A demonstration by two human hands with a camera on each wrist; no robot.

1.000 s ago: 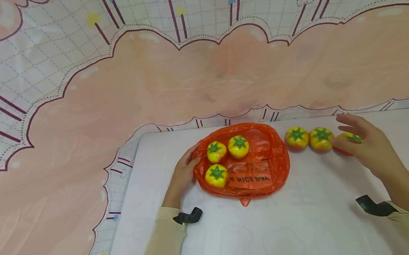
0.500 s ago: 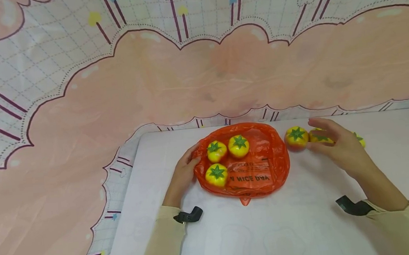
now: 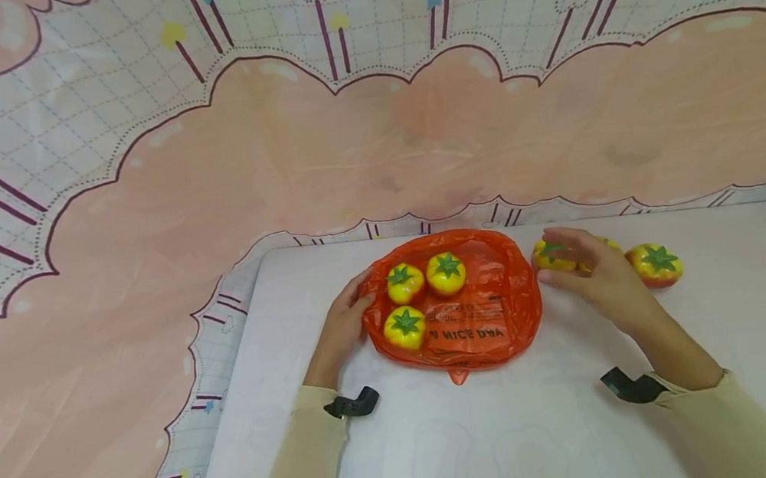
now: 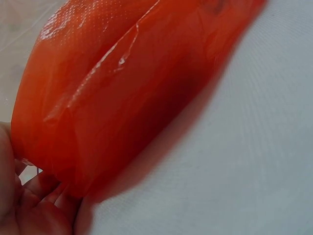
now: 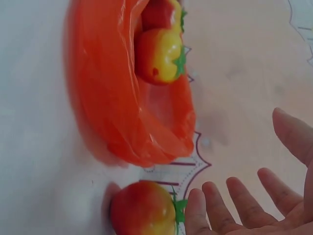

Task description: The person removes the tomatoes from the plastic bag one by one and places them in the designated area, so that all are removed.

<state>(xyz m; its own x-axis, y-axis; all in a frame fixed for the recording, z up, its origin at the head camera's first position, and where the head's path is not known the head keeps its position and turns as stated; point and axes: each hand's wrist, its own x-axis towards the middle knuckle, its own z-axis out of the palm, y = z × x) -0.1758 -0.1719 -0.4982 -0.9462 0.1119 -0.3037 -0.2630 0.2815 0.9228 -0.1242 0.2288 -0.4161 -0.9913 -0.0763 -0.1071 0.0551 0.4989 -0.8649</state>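
The sort of room is unclear. A white table [image 3: 472, 446] stands with a creased, cartoon-printed sheet [image 3: 347, 150] in peach and white beyond it, far and left.

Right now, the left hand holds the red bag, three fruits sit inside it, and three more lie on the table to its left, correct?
Not quite: the head view shows the three outer fruits on the table to the right of the red bag. The left hand holding it and the three inner fruits are correct.
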